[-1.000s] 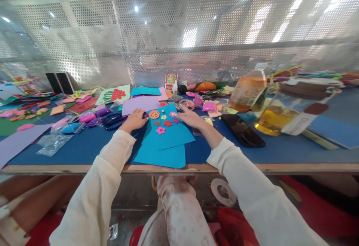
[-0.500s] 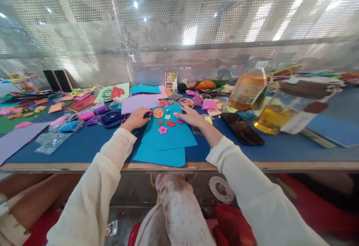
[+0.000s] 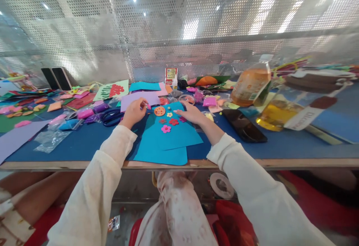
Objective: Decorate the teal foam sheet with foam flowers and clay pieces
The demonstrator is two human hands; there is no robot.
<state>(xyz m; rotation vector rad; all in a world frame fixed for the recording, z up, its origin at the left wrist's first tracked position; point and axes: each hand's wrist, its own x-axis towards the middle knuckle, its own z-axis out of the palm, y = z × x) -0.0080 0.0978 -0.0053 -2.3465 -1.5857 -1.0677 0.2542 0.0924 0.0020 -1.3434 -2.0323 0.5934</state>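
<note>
My left hand [image 3: 135, 112] is raised just left of the blue sheet [image 3: 179, 139], fingertips pinched on a small pink piece [image 3: 148, 107] that looks like clay. My right hand [image 3: 191, 113] lies with fingers stretched over the sheet's upper right side, partly covering a dark pink flower [image 3: 183, 119]. On the sheet sit a round orange dotted piece [image 3: 159, 111], a pink flower [image 3: 166, 129], a red flower [image 3: 173, 122] and a small pale yellow flower [image 3: 169, 114]. Another blue sheet [image 3: 159, 156] shows underneath, near the table edge.
A black phone [image 3: 244, 125], a tilted-looking jar of yellow liquid [image 3: 276, 113] and an orange drink bottle [image 3: 250, 85] stand or lie right. Dark blue scissors [image 3: 110, 117], clay packets [image 3: 85, 113] and a lilac sheet [image 3: 138, 99] are left and behind. Another person's legs [image 3: 36, 190] show lower left.
My left hand has lifted off the blue sheet's left edge, now pinching the pink piece. The sheet has turned slightly and shifted right; my right hand stays on it.
</note>
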